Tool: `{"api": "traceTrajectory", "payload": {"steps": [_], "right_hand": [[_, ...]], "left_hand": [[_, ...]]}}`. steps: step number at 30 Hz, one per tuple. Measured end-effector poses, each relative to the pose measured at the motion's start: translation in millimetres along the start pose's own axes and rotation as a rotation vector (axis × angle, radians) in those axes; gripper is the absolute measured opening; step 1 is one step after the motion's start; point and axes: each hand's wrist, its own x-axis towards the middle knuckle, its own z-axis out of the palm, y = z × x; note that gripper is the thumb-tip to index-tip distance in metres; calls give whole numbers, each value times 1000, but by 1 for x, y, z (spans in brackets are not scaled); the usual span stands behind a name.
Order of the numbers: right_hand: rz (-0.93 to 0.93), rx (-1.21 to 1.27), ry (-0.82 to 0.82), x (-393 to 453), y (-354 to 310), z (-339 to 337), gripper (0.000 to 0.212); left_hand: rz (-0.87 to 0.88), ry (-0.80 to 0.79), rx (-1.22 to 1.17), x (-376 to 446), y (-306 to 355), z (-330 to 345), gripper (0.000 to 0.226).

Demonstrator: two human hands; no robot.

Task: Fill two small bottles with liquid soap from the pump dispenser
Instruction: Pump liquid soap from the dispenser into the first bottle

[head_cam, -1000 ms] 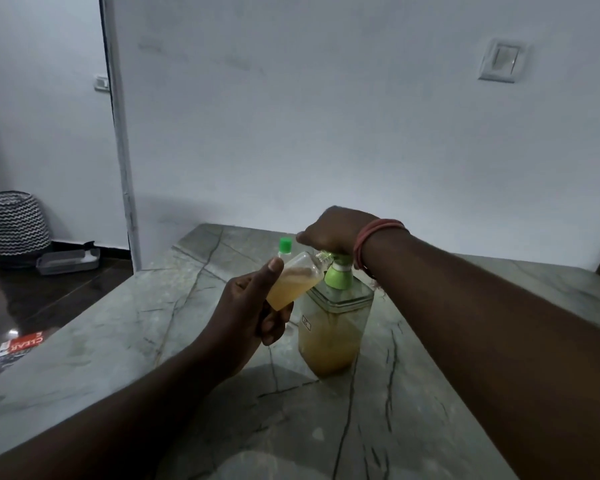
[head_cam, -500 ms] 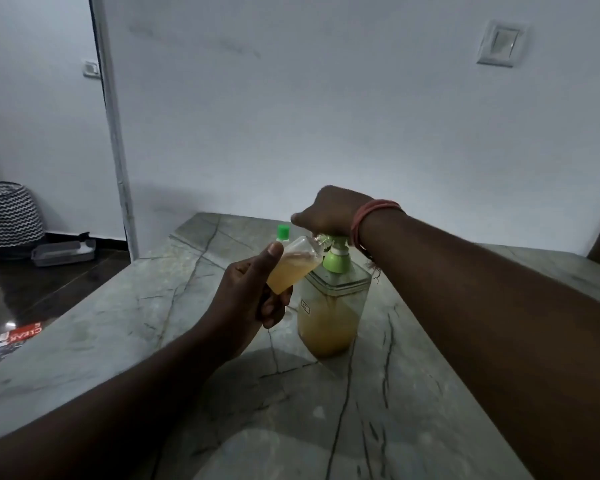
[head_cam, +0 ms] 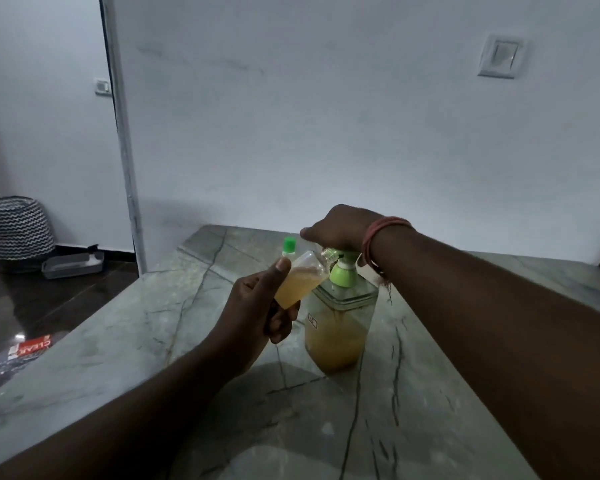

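Nearest, two bare forearms enter from the lower corners and converge over a grey-green veined marble counter [head_cam: 94,344]. The left forearm rises diagonally from the lower left; the left hand [head_cam: 253,306] is turned thumb-up, with the thumb laid along the upper side of a small clear bottle [head_cam: 300,282] and the fingers curled beneath it, so the hand is clamped around the bottle. This bottle is held off the counter, tilted with its open neck up and to the right, directly at the pump spout, and is more than half full of amber liquid soap. Just right of it, a square clear pump dispenser [head_cam: 338,327] stands upright on the counter, roughly half full of the same amber liquid, with a light-green collar and pump stem. The right forearm crosses from the right edge, carrying red bangles [head_cam: 378,237] at the wrist; the right hand [head_cam: 336,226] lies palm-down on the pump head, fingers curved over it and pointing left. Behind the held bottle, a second small bottle with a green cap [head_cam: 289,244] stands on the counter, mostly hidden. Farther off are a white wall with a switch plate [head_cam: 501,57], and, on the dark floor at left, a zigzag-patterned basket [head_cam: 20,228] and a grey tray [head_cam: 73,265].
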Motion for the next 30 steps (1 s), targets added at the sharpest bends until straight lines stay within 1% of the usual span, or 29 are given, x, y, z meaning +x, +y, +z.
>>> {"api": "traceTrajectory", "payload": {"steps": [2, 4, 6, 8, 11, 14, 16, 17, 19, 20, 21, 23, 24, 29, 30], "right_hand": [[-37, -33, 59, 1, -1, 1, 40], [-38, 79, 81, 1, 1, 8, 46], [-5, 155, 52, 0, 5, 11, 48], [12, 136, 15, 0, 7, 8, 44], [18, 88, -14, 0, 4, 5, 35], [11, 39, -24, 0, 1, 4, 31], [-19, -42, 23, 1, 1, 4, 35], [-45, -82, 76, 1, 0, 4, 40], [-86, -38, 180, 2, 0, 8, 49], [-82, 30, 176, 3, 0, 11, 53], [-66, 81, 132, 2, 1, 12, 56], [-36, 81, 26, 0, 4, 12, 56], [-35, 56, 4, 0, 6, 10, 56], [-31, -15, 9, 1, 3, 7, 51], [-27, -46, 11, 1, 1, 6, 53]], "left_hand": [[-5, -1, -7, 1, -2, -1, 72], [-6, 7, -7, 2, -3, -4, 73], [-4, 13, -9, 3, -4, -5, 77], [-4, 6, -8, 3, -3, -4, 79], [-5, 7, -9, 3, -2, -3, 71], [-8, 1, 5, 0, -2, -3, 66], [-14, -4, 6, 0, -3, -3, 66], [-13, -6, -2, 0, -4, -3, 68], [-10, 0, -7, 2, -4, -4, 67], [-9, 6, -6, 2, -4, -6, 64], [-8, 12, -8, 2, -3, -6, 62], [-10, 7, -13, 2, -3, -7, 61], [-12, -3, -13, 3, -3, -6, 61], [-20, 10, 5, 1, 2, -3, 64], [-22, 16, 10, 0, 2, -3, 65]]}}
